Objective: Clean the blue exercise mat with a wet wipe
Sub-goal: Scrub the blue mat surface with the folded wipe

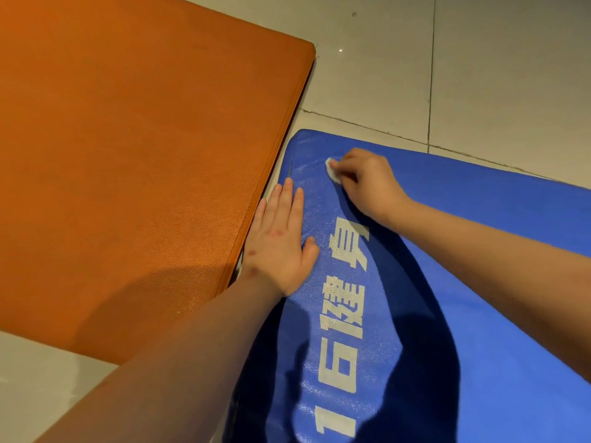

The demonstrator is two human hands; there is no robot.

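Closest to the lens, the left forearm (179, 356) runs up from the bottom edge, over the seam where two mats meet. Its left grip (278, 241) lies palm down, fingers straight and close together, on the blue exercise mat (479, 251) right along that mat's left edge. It holds nothing.

Farther up, the right grip (367, 183) has its fingers curled round a small white wet wipe (331, 169) and presses it to the blue surface near the mat's far left corner. Only a scrap of the wipe shows past the fingertips.

The blue mat lies on pale floor tiles (495, 75) and fills the lower right of the view. Its skin is pebbled and slightly glossy, with worn white lettering (339, 334) printed along it. Dark shadows of the arms fall across it, and a thin dark mark (290, 169) sits just beyond the left fingertips.

An orange mat (128, 155) with a leather-like grain lies alongside, thicker at its edge — whether the two mats touch I cannot tell. Dark grout lines (431, 75) cross the tiles beyond both mats.
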